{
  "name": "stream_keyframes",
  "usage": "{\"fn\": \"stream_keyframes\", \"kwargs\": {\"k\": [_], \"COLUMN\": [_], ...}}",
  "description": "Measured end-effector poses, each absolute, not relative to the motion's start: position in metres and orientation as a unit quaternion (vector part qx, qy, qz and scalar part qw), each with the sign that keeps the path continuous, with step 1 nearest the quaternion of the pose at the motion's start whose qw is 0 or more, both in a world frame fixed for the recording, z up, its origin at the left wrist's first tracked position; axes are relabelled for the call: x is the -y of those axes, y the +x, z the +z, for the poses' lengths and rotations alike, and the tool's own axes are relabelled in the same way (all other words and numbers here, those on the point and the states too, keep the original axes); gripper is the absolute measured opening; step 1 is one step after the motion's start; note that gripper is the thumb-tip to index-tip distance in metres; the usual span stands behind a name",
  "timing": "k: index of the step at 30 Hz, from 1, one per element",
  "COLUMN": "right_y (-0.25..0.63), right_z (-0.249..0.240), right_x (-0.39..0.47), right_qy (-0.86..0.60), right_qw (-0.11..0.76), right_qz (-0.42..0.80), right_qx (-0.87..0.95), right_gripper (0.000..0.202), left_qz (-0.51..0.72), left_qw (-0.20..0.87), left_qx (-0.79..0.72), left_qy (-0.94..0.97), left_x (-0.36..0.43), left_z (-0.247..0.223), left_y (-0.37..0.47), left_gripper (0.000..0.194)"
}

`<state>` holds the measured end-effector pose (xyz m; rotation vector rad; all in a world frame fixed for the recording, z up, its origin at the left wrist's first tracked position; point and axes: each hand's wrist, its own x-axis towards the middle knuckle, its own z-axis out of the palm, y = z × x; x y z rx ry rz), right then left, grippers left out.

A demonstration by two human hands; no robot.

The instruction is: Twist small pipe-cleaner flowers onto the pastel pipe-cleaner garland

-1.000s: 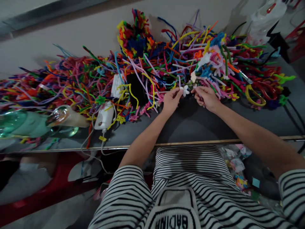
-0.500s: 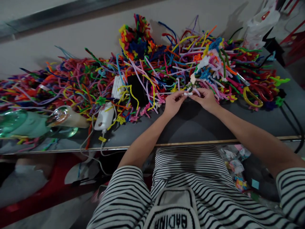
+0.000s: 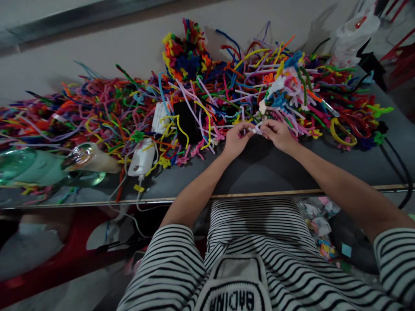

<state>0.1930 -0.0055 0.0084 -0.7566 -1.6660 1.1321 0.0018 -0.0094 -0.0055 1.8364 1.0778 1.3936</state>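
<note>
Our left hand (image 3: pixel 237 139) and right hand (image 3: pixel 279 134) pinch a small, whitish, fuzzy piece (image 3: pixel 257 129), whose completeness we cannot tell; just beyond it, a cream, fuzzy flower (image 3: pixel 262 106) looks fully formed.

A craft workspace, shown by heaped coloured pipe cleaners (image 3: pixel 106 101) and scissors (image 3: pixel 343 133) along a long grey table (image 3: pixel 259 172).

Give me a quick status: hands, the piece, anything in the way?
Left hand and right hand pinching small white piece. Fuzzy stems crowd behind. Scissors off right.
</note>
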Motion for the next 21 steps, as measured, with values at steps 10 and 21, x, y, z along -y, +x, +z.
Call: {"fn": "stream_keyframes", "kwargs": {"k": [10,21], "right_y": [0.193,0.197], "right_z": [0.002,0.01], "right_x": [-0.002,0.009], "right_qy": [-0.336,-0.346], "right_qw": [0.477,0.478], "right_qz": [0.452,0.394], "right_qx": [0.675,0.704], "right_gripper": [0.048,0.054], "left_qz": [0.526,0.532], "left_qw": [0.344,0.414], "left_qx": [-0.383,-0.386], "left_qy": [0.677,0.629], "left_x": [0.006,0.003], "left_z": [-0.01,-0.013], "left_y": [0.001,0.003], "left_gripper": [0.016,0.018]}}
